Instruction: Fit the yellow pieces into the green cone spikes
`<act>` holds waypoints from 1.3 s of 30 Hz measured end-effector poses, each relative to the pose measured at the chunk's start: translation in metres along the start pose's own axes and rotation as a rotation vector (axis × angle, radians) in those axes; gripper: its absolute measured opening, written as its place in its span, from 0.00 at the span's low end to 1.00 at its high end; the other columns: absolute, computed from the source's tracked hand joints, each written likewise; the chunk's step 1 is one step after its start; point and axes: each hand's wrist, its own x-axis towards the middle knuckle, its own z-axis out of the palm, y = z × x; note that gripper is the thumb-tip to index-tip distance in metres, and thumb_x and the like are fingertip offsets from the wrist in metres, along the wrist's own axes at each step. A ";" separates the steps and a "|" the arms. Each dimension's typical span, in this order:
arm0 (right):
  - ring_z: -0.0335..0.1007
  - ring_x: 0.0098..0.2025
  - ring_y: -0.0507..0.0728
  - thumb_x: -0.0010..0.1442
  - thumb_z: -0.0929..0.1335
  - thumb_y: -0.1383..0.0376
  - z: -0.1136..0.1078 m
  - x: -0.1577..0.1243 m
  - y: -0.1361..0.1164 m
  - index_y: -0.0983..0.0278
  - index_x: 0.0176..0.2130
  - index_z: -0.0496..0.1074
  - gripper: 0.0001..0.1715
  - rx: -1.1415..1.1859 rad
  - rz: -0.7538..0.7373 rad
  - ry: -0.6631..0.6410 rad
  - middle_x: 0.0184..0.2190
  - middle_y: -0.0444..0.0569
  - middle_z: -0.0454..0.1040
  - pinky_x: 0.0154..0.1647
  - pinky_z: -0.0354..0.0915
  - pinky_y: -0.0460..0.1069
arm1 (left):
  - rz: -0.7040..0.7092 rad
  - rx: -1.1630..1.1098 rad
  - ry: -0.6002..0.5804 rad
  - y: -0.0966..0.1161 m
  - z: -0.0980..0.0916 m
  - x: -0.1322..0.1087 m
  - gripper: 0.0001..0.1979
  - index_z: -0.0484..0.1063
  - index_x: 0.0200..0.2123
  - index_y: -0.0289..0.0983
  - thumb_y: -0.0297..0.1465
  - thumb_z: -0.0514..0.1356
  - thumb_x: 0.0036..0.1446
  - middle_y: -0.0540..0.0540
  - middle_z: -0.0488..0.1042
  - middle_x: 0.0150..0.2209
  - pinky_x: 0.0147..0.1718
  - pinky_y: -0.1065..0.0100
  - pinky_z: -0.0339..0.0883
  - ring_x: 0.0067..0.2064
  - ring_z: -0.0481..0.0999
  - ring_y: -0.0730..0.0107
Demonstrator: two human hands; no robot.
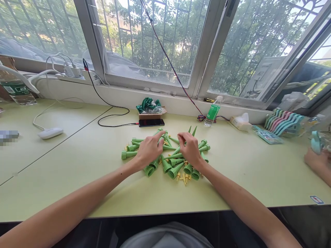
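Your left hand [149,150] and right hand [190,148] both rest palm-down on the pile of green cones [171,164], which spreads beneath and just around them. Your left index finger stretches forward over a cone, and your right fingertips curl down onto another. You cannot tell whether either hand is closed on one. Small yellow pieces [184,178] lie just nearer you than your right hand. Bare table [77,165] opens wide on both sides. The phone [151,122] lies beyond your left hand, and another person's hand [317,162] is far to the right. The cones are ribbed, pointed and scattered every way.
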 end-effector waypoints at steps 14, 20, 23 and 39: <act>0.71 0.40 0.58 0.67 0.61 0.69 0.000 0.000 -0.002 0.64 0.40 0.72 0.11 0.004 0.002 -0.004 0.38 0.52 0.76 0.43 0.66 0.51 | 0.023 -0.025 -0.019 0.002 -0.003 -0.002 0.18 0.70 0.53 0.44 0.36 0.52 0.60 0.51 0.71 0.24 0.27 0.68 0.56 0.27 0.71 0.63; 0.71 0.40 0.58 0.67 0.61 0.69 0.000 0.000 -0.003 0.64 0.40 0.72 0.11 0.005 0.004 -0.001 0.37 0.52 0.76 0.43 0.66 0.51 | 0.036 0.059 -0.071 0.001 0.000 -0.002 0.15 0.71 0.46 0.42 0.33 0.53 0.56 0.50 0.69 0.21 0.26 0.66 0.55 0.27 0.72 0.61; 0.72 0.40 0.58 0.67 0.61 0.68 0.000 0.000 -0.003 0.63 0.40 0.72 0.11 0.006 0.004 -0.004 0.37 0.52 0.76 0.43 0.66 0.51 | 0.068 0.112 -0.071 0.001 0.002 -0.002 0.14 0.70 0.46 0.41 0.32 0.53 0.57 0.48 0.71 0.23 0.27 0.65 0.56 0.29 0.74 0.58; 0.72 0.40 0.58 0.67 0.61 0.68 0.000 0.000 -0.004 0.64 0.41 0.72 0.10 0.015 -0.001 -0.035 0.38 0.53 0.76 0.43 0.67 0.52 | 0.159 0.354 -0.064 0.003 0.001 -0.004 0.10 0.70 0.36 0.38 0.35 0.51 0.62 0.43 0.72 0.24 0.29 0.64 0.59 0.29 0.75 0.55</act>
